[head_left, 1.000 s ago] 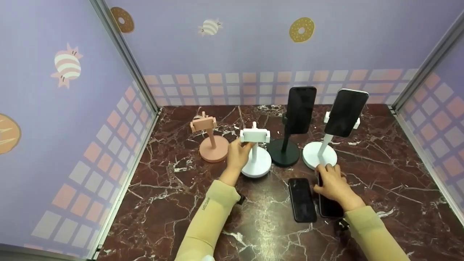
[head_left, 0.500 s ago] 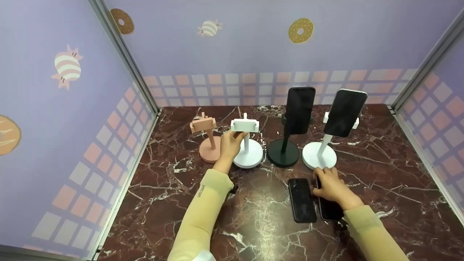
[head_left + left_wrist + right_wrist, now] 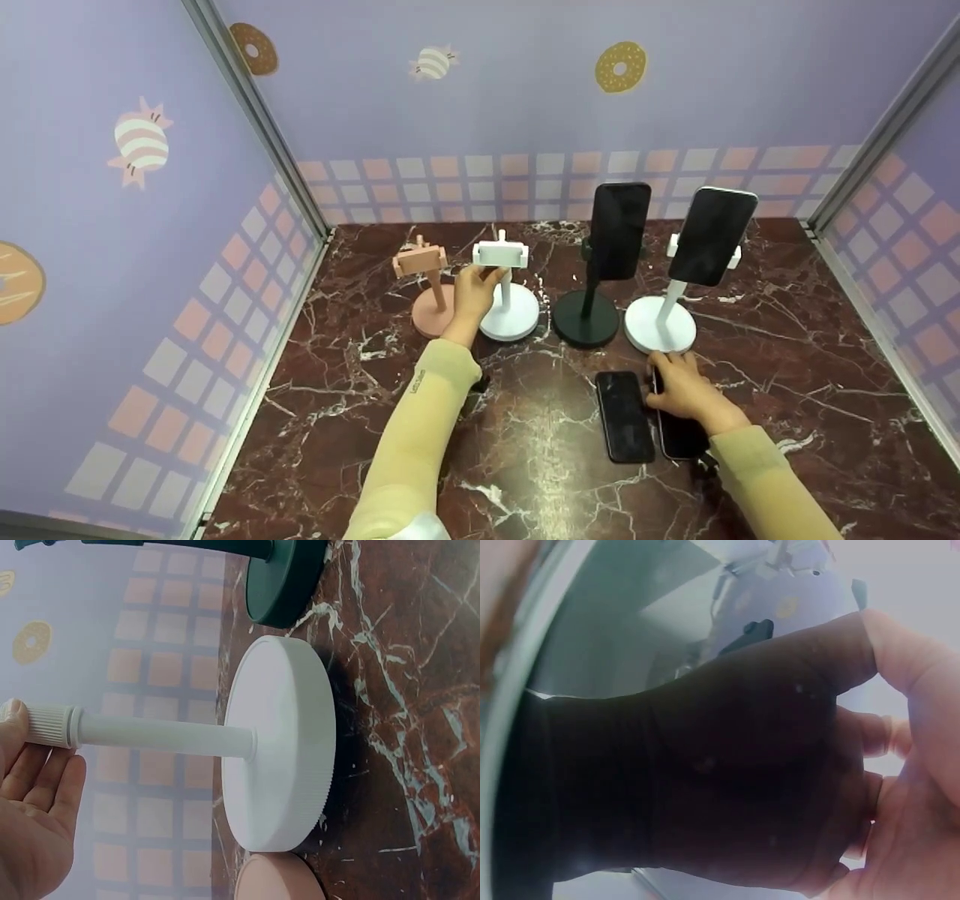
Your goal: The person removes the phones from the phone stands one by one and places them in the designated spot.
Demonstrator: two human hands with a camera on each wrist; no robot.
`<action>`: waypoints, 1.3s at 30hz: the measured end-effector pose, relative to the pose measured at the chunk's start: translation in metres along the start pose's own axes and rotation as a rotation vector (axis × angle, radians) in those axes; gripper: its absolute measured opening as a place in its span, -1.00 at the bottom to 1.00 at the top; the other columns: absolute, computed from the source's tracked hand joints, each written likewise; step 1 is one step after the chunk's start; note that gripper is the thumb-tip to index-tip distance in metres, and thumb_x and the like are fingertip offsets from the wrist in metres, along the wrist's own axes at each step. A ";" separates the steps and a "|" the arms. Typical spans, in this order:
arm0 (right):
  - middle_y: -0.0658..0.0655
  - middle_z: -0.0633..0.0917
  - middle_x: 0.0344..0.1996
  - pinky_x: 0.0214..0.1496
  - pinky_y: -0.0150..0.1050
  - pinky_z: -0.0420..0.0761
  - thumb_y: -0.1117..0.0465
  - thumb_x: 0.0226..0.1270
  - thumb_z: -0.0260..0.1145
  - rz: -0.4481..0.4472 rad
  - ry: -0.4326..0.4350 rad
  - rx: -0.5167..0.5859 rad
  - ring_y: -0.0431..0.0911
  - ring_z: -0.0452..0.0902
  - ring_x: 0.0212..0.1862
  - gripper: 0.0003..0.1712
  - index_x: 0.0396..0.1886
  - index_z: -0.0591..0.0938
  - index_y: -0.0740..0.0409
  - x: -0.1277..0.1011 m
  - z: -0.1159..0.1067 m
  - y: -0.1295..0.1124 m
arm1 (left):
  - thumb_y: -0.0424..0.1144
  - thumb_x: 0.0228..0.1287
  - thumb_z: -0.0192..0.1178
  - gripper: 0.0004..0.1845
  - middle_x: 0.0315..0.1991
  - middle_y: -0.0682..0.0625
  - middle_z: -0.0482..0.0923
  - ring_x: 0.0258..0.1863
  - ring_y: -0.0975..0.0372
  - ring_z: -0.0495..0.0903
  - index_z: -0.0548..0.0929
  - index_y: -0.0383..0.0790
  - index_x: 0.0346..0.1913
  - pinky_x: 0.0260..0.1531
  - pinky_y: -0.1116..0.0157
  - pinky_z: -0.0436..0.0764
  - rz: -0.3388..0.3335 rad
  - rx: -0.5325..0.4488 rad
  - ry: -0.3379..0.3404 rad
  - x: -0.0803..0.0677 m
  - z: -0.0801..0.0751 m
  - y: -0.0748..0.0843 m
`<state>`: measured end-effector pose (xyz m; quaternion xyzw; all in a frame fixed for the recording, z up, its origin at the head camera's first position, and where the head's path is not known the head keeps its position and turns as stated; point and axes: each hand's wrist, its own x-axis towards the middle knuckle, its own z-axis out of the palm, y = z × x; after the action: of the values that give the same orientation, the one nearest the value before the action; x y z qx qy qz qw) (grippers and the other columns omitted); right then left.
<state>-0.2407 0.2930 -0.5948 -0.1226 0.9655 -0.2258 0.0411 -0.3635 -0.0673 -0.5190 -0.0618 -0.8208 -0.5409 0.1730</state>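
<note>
Across the table (image 3: 547, 495): four stands (image 3: 517, 315), two mounted phones (image 3: 621, 231), two flat phones (image 3: 625, 417).

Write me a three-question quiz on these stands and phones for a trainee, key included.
1. Count: how many phones lie flat on the table?

2. True or false: a mounted phone is on the dark stand.

3. Multiple choice: what does the left hand grip?
A: the pink stand
B: a white stand
C: a phone

Key:
1. Two, one of them partly under the right hand.
2. True.
3. B.
</note>
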 end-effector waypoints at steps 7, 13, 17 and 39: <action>0.25 0.52 -0.16 -0.31 0.26 0.51 0.22 -0.02 0.49 -0.001 -0.002 0.017 0.32 0.28 0.03 -0.59 -0.20 0.47 0.09 0.002 0.002 -0.002 | -0.28 0.29 0.41 -0.71 -0.09 -0.35 0.77 -0.04 -0.12 0.76 0.76 -0.49 -0.08 0.06 0.02 0.72 -0.008 0.002 0.009 0.002 0.004 -0.007; 0.26 0.51 -0.17 -0.23 0.31 0.50 0.23 0.18 0.40 -0.012 0.006 0.034 0.33 0.29 0.06 -0.73 -0.22 0.47 0.11 0.004 0.004 -0.003 | -0.25 0.32 0.39 -0.71 -0.08 -0.32 0.78 -0.01 -0.09 0.77 0.77 -0.46 -0.07 0.06 0.05 0.73 -0.024 -0.004 0.001 0.003 0.004 -0.008; 0.28 0.49 -0.15 -0.22 0.36 0.49 0.23 0.23 0.38 0.009 -0.010 0.040 0.34 0.27 0.08 -0.74 -0.20 0.46 0.11 0.005 0.006 -0.003 | -0.27 0.32 0.40 -0.73 -0.09 -0.32 0.78 -0.03 -0.09 0.77 0.78 -0.46 -0.11 0.06 0.04 0.72 -0.027 -0.008 0.004 0.004 0.004 -0.007; 0.44 0.50 -0.07 -0.11 0.47 0.52 0.15 0.40 0.29 0.083 0.035 0.056 0.43 0.25 0.13 -0.67 -0.03 0.48 0.30 0.012 0.016 -0.010 | -0.21 0.31 0.40 -0.69 -0.10 -0.31 0.78 -0.04 -0.08 0.78 0.77 -0.45 -0.09 0.06 0.05 0.72 -0.021 0.019 -0.012 0.003 0.003 -0.010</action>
<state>-0.2485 0.2747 -0.6049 -0.0773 0.9637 -0.2528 0.0369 -0.3694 -0.0693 -0.5280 -0.0549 -0.8274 -0.5346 0.1631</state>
